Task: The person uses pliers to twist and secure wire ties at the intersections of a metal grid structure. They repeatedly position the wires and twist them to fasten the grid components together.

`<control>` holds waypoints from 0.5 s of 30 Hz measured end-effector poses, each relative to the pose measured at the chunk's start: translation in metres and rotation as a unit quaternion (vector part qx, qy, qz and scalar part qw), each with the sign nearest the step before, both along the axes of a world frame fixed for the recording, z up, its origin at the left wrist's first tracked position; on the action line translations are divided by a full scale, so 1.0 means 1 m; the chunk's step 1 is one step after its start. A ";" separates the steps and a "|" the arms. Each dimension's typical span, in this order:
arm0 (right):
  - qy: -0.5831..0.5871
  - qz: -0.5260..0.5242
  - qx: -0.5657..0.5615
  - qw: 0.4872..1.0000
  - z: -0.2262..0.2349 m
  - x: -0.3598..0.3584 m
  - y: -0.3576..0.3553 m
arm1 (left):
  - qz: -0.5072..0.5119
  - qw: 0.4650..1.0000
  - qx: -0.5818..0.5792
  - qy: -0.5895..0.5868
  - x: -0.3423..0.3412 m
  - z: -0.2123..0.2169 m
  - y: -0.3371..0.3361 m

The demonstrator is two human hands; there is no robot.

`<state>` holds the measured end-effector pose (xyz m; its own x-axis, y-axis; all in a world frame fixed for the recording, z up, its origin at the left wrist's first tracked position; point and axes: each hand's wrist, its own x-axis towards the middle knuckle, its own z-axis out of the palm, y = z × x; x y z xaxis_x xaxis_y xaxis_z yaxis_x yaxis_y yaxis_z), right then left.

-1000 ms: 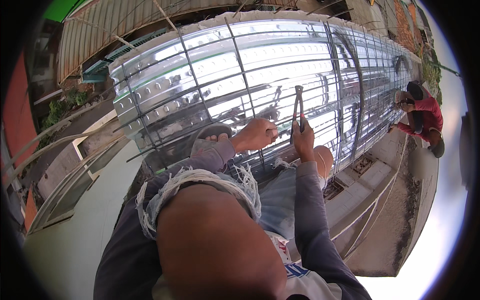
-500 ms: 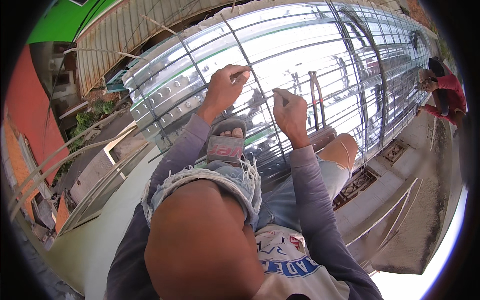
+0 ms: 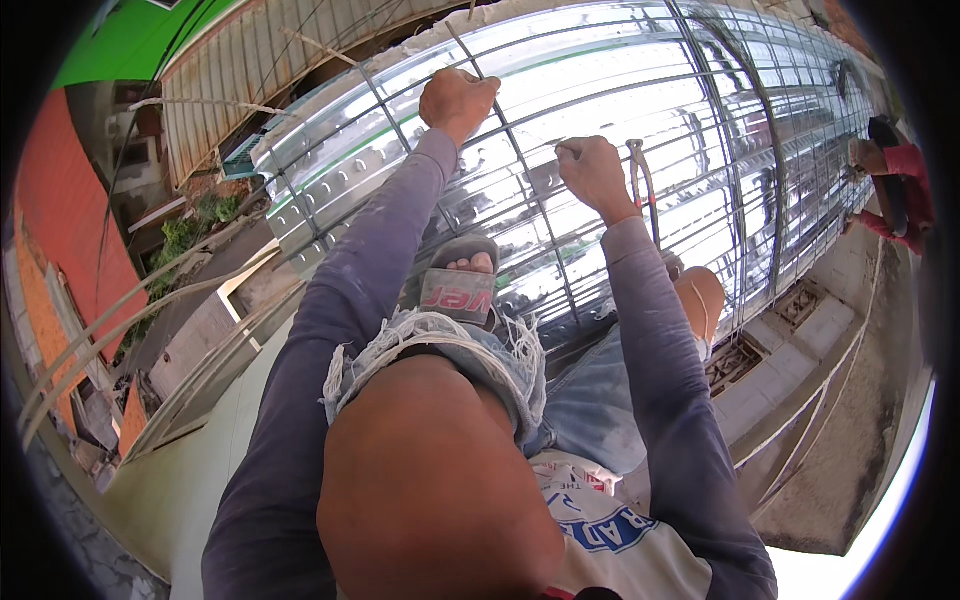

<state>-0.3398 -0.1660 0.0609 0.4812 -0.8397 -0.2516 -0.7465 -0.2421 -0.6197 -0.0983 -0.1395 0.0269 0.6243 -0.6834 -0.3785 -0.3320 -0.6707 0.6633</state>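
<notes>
A grid of thin dark steel bars (image 3: 535,195) lies over shiny corrugated metal sheeting (image 3: 620,95). My left hand (image 3: 459,102) is closed beside a crossbar, near its far end. Closer to me and to the right, my right hand (image 3: 597,178) is closed too, thumb and forefinger pinched together. Whatever is in either hand is too small or hidden to make out. Pincers (image 3: 641,180) with a reddish handle rest on the grid just right of my right hand. My sandalled foot (image 3: 462,285) stands on the bars below my hands.
At the far right, another person in a red sleeve (image 3: 905,165) reaches over the grid. Bundled bars (image 3: 765,130) cross it on the right. Rusty corrugated roofing (image 3: 215,95) lies beyond the left edge; pale cables (image 3: 150,285) and a drop to lower ground show at left.
Both my hands have moved away from me, the left one farther along the crossbar. My right hand has also shifted slightly right, nearer the pincers. Both stay closed.
</notes>
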 end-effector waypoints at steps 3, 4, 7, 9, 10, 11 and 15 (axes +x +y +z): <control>0.019 0.023 0.019 0.999 -0.003 0.024 -0.005 | -0.006 1.000 -0.010 0.002 0.004 -0.002 0.002; 0.024 0.038 0.012 0.999 -0.003 0.030 -0.005 | -0.006 0.999 -0.031 0.040 0.006 -0.004 0.005; 0.029 0.034 0.011 0.999 -0.004 0.036 -0.003 | -0.044 0.993 -0.072 0.079 0.014 -0.003 0.023; 0.028 0.006 0.017 0.999 -0.011 0.033 -0.002 | -0.122 0.990 -0.071 0.004 0.015 0.006 0.042; 0.032 0.001 0.015 0.999 -0.008 0.036 0.000 | -0.154 0.986 -0.050 -0.028 0.014 0.009 0.053; 0.037 -0.005 0.013 0.999 -0.005 0.038 0.002 | -0.180 0.981 -0.065 -0.033 0.012 0.012 0.060; 0.035 -0.013 -0.015 0.999 -0.009 0.040 0.003 | -0.281 0.949 -0.111 -0.094 0.013 0.019 0.068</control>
<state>-0.2996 -0.1625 0.0517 0.4410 -0.8597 -0.2579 -0.7938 -0.2395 -0.5590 -0.0849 -0.0720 0.0456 0.1805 -0.9779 -0.1051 -0.7225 -0.2043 0.6605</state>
